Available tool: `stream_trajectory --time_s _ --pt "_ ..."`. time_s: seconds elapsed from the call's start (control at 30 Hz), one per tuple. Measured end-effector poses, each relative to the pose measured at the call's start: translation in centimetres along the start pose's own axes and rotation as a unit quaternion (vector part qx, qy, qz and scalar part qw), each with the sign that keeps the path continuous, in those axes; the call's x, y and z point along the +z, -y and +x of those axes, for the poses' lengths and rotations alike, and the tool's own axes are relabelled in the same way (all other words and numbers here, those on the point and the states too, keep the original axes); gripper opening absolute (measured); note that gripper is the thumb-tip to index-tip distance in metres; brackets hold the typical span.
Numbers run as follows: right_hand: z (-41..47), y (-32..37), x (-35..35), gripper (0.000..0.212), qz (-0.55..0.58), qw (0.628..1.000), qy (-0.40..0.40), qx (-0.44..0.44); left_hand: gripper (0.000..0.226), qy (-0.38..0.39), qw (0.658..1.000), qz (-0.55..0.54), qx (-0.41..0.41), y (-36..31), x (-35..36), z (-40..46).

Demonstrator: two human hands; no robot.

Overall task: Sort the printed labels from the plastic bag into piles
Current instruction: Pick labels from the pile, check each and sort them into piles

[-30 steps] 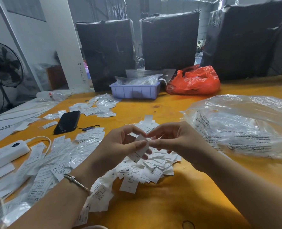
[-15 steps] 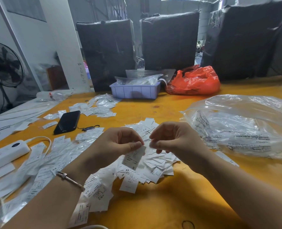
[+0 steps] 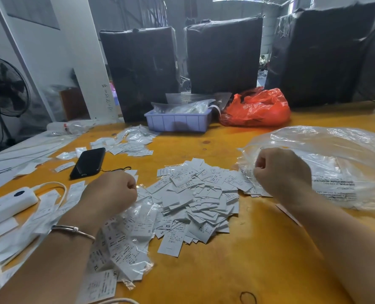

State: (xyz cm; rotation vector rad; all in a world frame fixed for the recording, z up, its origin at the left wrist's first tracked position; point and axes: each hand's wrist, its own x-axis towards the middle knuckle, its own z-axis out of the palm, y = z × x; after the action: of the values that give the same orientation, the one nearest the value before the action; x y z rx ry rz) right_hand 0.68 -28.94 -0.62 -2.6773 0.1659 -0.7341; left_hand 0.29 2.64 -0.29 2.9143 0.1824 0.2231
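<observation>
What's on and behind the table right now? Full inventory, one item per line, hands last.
loose labels: one big heap, white, table centre
bagged labels: several clear sleeves, near left, under left forearm
far label pile: one, white, behind phone
clear plastic bag: one, table right
phone: one, black, left of centre
power bank: one, white with cable, far left
tray: one, lilac, back centre, holds clear bags
orange bag: one, right of tray
wrapped bales: three, black, behind table
fan: one, black, far left
table: one, yellow
left hand: fingers curled, at bagged labels
right hand: fingers curled, at clear bag's edge
</observation>
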Motion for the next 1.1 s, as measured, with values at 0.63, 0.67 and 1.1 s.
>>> stream_trajectory --time_s 0.63,0.67,1.1 --pt "2.3 -4.5 1.2 0.013 -0.158 0.984 -0.007 0.082 0.018 0.084 0.933 -0.216 0.275 -3.5 2.6 -1.9" --pt "2.3 -4.5 1.2 0.016 -0.146 0.986 -0.031 0.077 0.018 0.082 0.934 -0.216 0.274 -3.5 2.6 -1.9" --pt "-0.9 1.5 -0.2 0.006 0.406 0.912 0.049 -0.004 0.049 0.044 0.965 -0.122 0.227 -3.3 3.3 -1.3"
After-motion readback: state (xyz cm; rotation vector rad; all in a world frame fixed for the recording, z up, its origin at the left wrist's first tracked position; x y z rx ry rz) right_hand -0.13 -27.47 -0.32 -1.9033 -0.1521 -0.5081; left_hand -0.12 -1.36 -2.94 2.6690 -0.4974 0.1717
